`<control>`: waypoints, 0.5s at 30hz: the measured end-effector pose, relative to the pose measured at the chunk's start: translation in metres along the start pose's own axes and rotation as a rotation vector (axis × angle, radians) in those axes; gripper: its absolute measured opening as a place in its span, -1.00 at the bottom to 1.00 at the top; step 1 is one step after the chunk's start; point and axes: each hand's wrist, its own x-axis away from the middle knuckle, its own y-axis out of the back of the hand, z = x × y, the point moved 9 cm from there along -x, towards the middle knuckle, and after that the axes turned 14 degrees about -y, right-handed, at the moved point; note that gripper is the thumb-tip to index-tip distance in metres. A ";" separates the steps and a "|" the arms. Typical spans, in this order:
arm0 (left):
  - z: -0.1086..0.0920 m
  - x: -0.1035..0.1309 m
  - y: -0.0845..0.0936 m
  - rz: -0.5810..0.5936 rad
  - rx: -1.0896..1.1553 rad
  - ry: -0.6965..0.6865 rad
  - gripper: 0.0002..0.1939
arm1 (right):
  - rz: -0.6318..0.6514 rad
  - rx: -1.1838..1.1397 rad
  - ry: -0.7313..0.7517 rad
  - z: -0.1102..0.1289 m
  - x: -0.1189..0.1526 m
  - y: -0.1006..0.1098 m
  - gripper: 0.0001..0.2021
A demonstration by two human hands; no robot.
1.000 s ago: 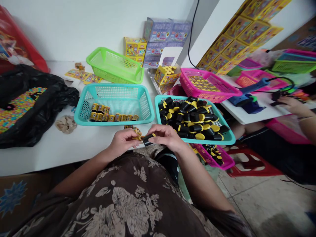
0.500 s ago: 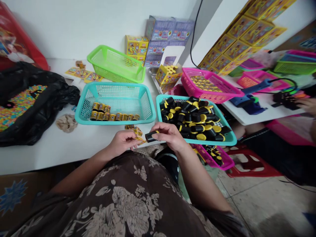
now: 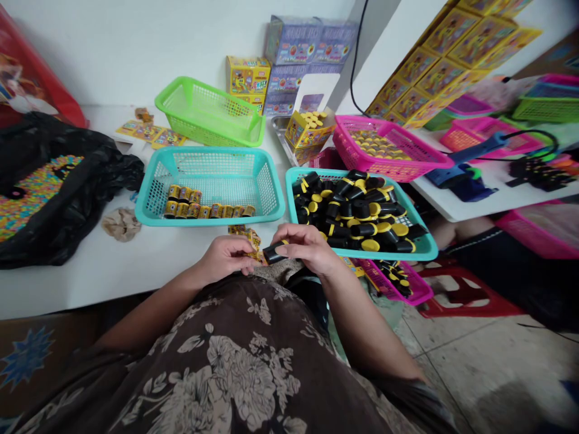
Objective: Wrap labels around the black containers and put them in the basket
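My right hand [image 3: 304, 246] is closed round a small black canister [image 3: 273, 253] with a yellow cap, held on its side. Close by on the left, my left hand [image 3: 230, 258] pinches a yellow printed label sleeve [image 3: 259, 257] at the canister's dark end; whether the two overlap is hard to tell. More yellow printed sleeves [image 3: 244, 231] lie on the table edge just behind my left fingers. Several canisters wrapped in printed labels [image 3: 204, 211] stand in the left turquoise basket [image 3: 210, 222]. Many plain black canisters [image 3: 357, 211] with yellow caps fill the right turquoise basket [image 3: 424, 250].
A green basket [image 3: 208, 134] and a pink basket [image 3: 393, 169] stand behind. On the left is a black bag [image 3: 102, 157] of coloured candies beside a crumpled brown paper [image 3: 121, 224]. An open yellow box [image 3: 307, 135] holds capped canisters. Another person's leg [image 3: 470, 232] shows at right.
The canister's dark end has come slightly left, nearer the label sleeve in my left hand. The view has shifted a little.
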 end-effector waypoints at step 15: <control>0.016 0.004 -0.002 0.035 0.166 0.187 -0.66 | 0.015 0.064 0.031 -0.001 -0.001 0.000 -0.80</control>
